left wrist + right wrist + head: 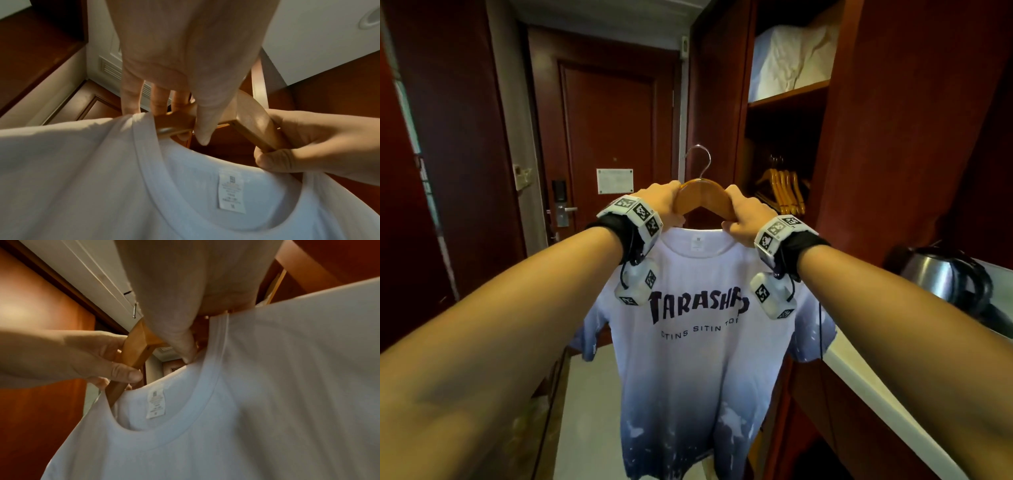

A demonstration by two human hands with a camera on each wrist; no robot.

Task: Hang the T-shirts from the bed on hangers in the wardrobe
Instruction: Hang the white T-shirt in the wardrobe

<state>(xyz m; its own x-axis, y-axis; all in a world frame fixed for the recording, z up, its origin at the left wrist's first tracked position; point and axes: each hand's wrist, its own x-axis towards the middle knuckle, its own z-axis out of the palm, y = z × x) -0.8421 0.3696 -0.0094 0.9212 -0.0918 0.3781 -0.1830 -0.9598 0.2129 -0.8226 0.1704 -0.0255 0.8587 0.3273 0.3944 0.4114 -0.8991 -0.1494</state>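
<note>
A white T-shirt (698, 359) fading to blue, with dark lettering, hangs on a wooden hanger (702, 195) with a metal hook (700, 161). I hold it up in front of me. My left hand (669, 205) grips the hanger's left arm just above the collar. My right hand (741, 219) grips the right arm, thumb at the collar edge. In the left wrist view the left hand (180, 126) pinches the hanger (246, 123) while the right hand (298, 146) curls round it by the collar (144, 154). The right wrist view shows the T-shirt (267, 386) and the hanger (135, 352).
The open wardrobe (842, 154) stands to the right, with several empty wooden hangers (786, 192) on its rail and white bedding (791, 58) on the upper shelf. A metal kettle (941, 274) sits on a counter at right. A closed door (613, 137) is ahead.
</note>
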